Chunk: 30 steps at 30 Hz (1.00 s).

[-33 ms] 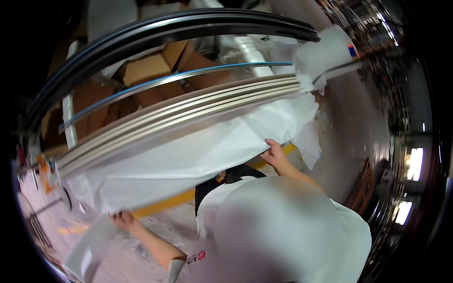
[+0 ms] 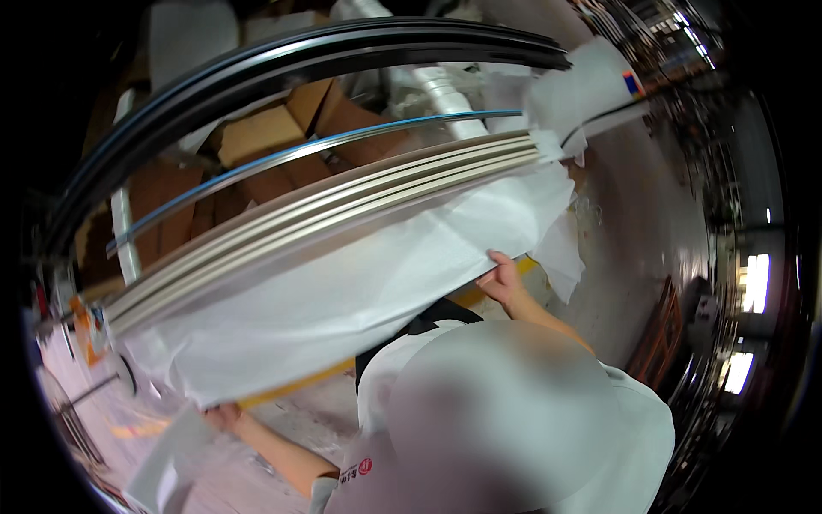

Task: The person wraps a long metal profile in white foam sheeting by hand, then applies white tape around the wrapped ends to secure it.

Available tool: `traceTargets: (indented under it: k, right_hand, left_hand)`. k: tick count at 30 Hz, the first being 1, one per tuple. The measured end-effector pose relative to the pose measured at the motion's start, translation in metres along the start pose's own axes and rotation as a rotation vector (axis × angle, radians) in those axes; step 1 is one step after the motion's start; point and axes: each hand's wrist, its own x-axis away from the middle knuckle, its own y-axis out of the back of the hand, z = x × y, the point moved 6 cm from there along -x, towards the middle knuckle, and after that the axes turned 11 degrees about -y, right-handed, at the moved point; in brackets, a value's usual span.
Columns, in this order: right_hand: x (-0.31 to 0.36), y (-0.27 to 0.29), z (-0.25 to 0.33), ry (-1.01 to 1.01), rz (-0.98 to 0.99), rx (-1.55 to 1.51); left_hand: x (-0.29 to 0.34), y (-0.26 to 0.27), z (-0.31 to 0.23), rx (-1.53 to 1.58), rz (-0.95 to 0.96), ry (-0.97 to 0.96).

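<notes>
A long white sheet of thin wrapping material (image 2: 342, 300) spreads along my front, its far side lying against a bundle of long pale strips (image 2: 368, 188). Near the right end of its closest edge, my right hand (image 2: 503, 278) is closed on the sheet with the thumb on top. At the lower left corner, my left hand (image 2: 224, 417) pinches the same sheet, its fingers slightly blurred. Between the two hands the edge is drawn fairly straight, with soft creases. A loose white flap (image 2: 167, 458) hangs beyond my left hand.
Behind the strips run a blue-edged metal strip (image 2: 334, 139) and long black profiles (image 2: 308, 53). Open brown cardboard boxes (image 2: 261, 135) lie among wrapped white crossbars (image 2: 441, 90). A yellow line (image 2: 300, 384) marks the floor. Racks of material stand at the far right.
My left hand has come slightly lower and nearer to me, drawing the sheet's left part with it. My right hand has barely shifted.
</notes>
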Motion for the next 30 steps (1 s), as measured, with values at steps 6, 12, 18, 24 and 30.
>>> traceTargets:
  k: [6, 12, 18, 24, 30]
  right_hand:
    - [0.032, 0.041, 0.006, 0.001, 0.303, -0.308]
    - [0.043, -0.080, 0.014, 0.119, 0.151, -0.378]
    - [0.062, -0.154, 0.156, 0.402, 0.487, -0.235]
    - [-0.044, -0.251, 0.260, 0.337, 0.231, -0.029]
    - [-0.130, -0.321, 0.258, 0.505, -0.160, 0.501]
  left_hand:
    - [0.024, -0.113, -0.145, -0.039, 0.184, -0.275]
    - [-0.037, -0.172, -0.208, 0.085, 0.678, -0.164]
    - [-0.055, -0.296, -0.199, 0.304, 0.948, 0.066]
    - [-0.123, -0.431, -0.112, 0.150, 0.532, -0.143]
    - [-0.138, -0.449, -0.011, -0.983, 0.945, -0.758]
